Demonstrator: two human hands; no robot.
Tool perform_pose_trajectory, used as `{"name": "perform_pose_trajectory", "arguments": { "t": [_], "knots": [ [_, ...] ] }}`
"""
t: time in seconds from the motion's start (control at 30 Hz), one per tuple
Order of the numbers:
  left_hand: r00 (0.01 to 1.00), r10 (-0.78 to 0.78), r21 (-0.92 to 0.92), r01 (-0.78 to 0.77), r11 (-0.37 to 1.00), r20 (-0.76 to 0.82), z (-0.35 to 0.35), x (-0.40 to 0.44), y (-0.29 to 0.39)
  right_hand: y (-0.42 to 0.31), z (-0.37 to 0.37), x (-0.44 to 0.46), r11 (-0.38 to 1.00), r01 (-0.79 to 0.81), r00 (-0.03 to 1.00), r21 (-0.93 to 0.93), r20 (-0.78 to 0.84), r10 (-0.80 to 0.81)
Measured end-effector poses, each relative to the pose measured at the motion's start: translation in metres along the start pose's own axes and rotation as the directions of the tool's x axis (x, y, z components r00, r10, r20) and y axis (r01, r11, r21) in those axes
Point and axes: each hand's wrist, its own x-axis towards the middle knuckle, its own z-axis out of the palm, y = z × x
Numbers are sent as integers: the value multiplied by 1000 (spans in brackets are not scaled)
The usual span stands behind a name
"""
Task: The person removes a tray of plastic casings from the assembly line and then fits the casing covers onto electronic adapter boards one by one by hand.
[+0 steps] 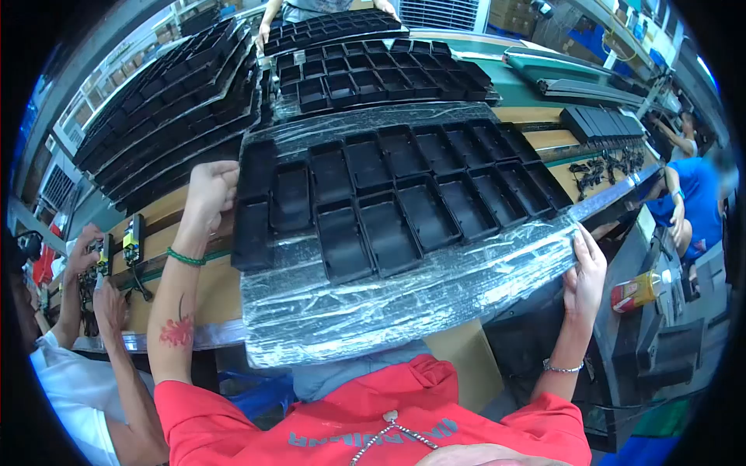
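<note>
In front of my chest is a flat board wrapped in clear, shiny film (334, 330), tilted slightly. Open black plastic cases (381, 229) lie on it in two rows, and its front strip is bare. My left hand (211, 190) is closed at the board's left edge, beside the end cases; its fingertips are partly hidden. At the right front corner my right hand (587, 272) grips the board, with fingers on top of the edge and the rest wrapped around the side.
Similar loaded boards (179, 116) form a tall stack at back left. More black cases (381, 78) lie beyond mine, near another person's hands. Left, a co-worker handles a yellow part (105, 252). On the right are a row of black blocks (602, 124), cables (606, 167), a bottle (641, 291) and a blue-shirted person.
</note>
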Motion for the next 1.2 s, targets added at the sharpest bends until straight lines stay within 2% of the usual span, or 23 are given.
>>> {"name": "perform_pose_trajectory", "arguments": {
  "t": [0.1, 0.17, 0.3, 0.43, 0.5, 0.57, 0.6, 0.63, 0.67, 0.7, 0.73, 0.77, 0.83, 0.87, 0.93, 1.03, 1.1, 1.13, 1.2],
  "knots": [
    [998, 39, 43, -37, 998, -56, 13, 0, 5, 0, 5, 14, 1000, -14, 1000, -5, -15, 14],
    [990, 126, 198, -111, 974, -68, 6, 15, 12, 7, 19, 23, 1000, -4, 1000, 22, -13, 5],
    [992, 118, 273, -100, 957, -49, 15, 18, 15, 4, 15, 35, 1000, -11, 1000, -16, 1, 11],
    [988, 154, 419, -130, 899, -25, 12, 23, 16, 1, 18, 38, 995, -58, 998, -83, -13, 57],
    [985, 168, 480, -131, 867, -34, 10, 22, 11, 0, 10, 39, 974, -82, 994, -211, 57, 96],
    [865, 501, 722, -366, 587, 31, 8, 21, 6, -13, 8, 42, 960, -110, 986, -257, 97, 139],
    [904, 428, 728, -296, 618, 4, 11, 17, 12, -21, 9, 43, 898, -117, 980, -424, 98, 174],
    [904, 427, 724, -301, 620, 10, 12, 16, 12, -26, 9, 46, 808, -117, 974, -577, 93, 207],
    [904, 427, 726, -295, 621, 1, 10, 16, 10, -30, 6, 52, 538, 40, 990, -842, 105, 90],
    [904, 426, 729, -286, 622, -8, 9, 16, 8, -31, 3, 66, 533, 39, 991, -845, 101, 88],
    [910, 415, 723, -281, 631, -8, 8, 18, 6, -30, 3, 83, 145, 369, 901, -918, 315, -299],
    [911, 413, 723, -281, 631, -6, 7, 20, 4, -30, 8, 101, -342, 488, 618, -803, 595, -514],
    [893, 450, 712, -323, 623, 12, 4, 23, -1, -48, 76, 119, -103, 629, 619, -771, 576, -533],
    [894, 447, 712, -325, 622, 18, 3, 24, -3, -45, 99, 139, 39, 675, 666, -736, 586, -461],
    [870, 493, 731, -346, 588, 15, 3, 24, -6, -38, 142, 183, 144, 695, 706, -705, 630, -322],
    [842, 540, 741, -371, 560, 14, 4, 19, -9, -15, 183, 254, -37, 739, 654, -673, 730, -199],
    [809, 588, 748, -397, 531, 12, 5, 16, -10, 7, 194, 282, -67, 761, 631, -645, 760, -152],
    [806, 591, 747, -401, 530, 13, 5, 15, -10, 10, 203, 290, -43, 737, 670, -675, 737, -86],
    [802, 597, 737, -411, 537, 13, 6, 16, -11, 9, 215, 305, -34, 731, 680, -681, 732, -53]
  ]
}}
